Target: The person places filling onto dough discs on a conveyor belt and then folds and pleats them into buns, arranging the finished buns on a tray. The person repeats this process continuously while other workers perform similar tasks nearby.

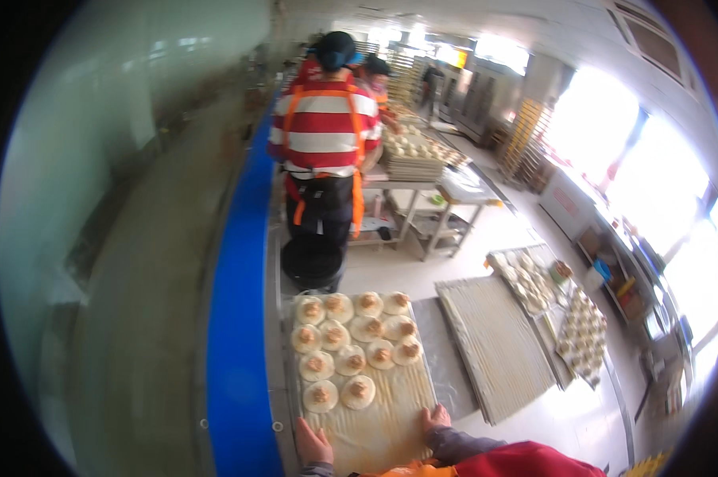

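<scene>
A tray lined with a ridged, pale cloth lies in front of me, its near part bare. Several round flat dough wrappers, each with a mound of orange-brown filling, sit in rows on its far part. At the tray's near left edge, my left hand grips the side, thumb toward the cloth. My right hand holds the opposite edge, its fingers partly hidden.
A blue conveyor belt runs along the left. To the right are a stack of cloth-lined trays and trays of dough pieces. Ahead, a person in a striped top stands by a dark bin and work tables.
</scene>
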The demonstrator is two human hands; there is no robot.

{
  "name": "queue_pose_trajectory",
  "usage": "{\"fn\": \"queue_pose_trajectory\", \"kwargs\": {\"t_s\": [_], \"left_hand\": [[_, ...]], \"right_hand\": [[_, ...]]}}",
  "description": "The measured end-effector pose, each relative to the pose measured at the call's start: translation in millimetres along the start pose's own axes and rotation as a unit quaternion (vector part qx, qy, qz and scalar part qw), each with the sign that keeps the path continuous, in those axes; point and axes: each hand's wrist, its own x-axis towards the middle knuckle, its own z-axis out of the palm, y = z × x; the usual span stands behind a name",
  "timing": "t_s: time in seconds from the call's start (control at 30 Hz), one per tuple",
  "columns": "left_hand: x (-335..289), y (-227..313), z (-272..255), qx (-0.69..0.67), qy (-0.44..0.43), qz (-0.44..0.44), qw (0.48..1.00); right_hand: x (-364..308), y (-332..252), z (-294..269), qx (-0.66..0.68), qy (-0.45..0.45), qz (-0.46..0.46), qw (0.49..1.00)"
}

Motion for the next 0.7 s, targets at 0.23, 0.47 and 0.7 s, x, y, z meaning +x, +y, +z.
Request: {"fn": "queue_pose_trajectory", "kwargs": {"t_s": [0.23, 0.47, 0.7], "left_hand": [[7, 18, -8, 0.044, 0.000, 0.039, 0.998], [5, 20, -4, 0.163, 0.104, 0.108, 0.975], [2, 7, 2, 0.056, -0.029, -0.001, 0.998]], "right_hand": [[3, 3, -7, 0.040, -0.085, 0.056, 0.994], [6, 13, 2, 0.050, -0.109, 0.072, 0.990], [2, 6, -11, 0.069, -0.119, 0.076, 0.988]]}}
